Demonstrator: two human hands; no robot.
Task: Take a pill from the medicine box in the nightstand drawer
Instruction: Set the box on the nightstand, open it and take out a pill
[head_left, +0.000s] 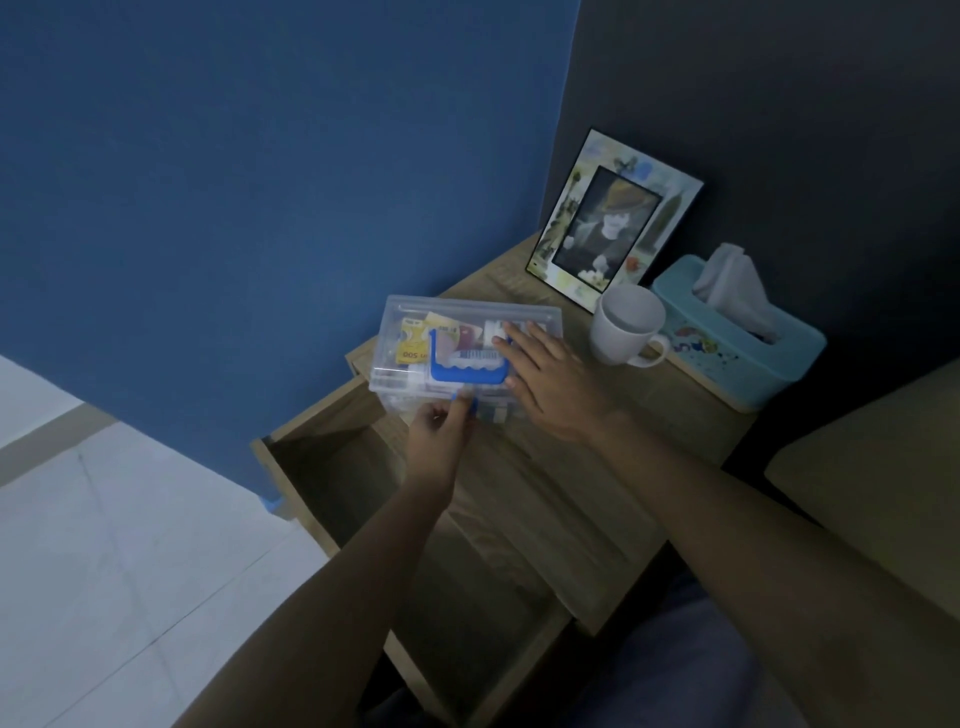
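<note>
While dim, medicine box (415, 332) contents blurred, left hand (436, 431) fingers pinching blue latch (464, 399), right hand (545, 374) flat.

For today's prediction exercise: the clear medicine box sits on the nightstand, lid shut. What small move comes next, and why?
Probably flip up the blue latch: the left hand pinches it while the right hand rests flat on the lid of the medicine box.
</note>
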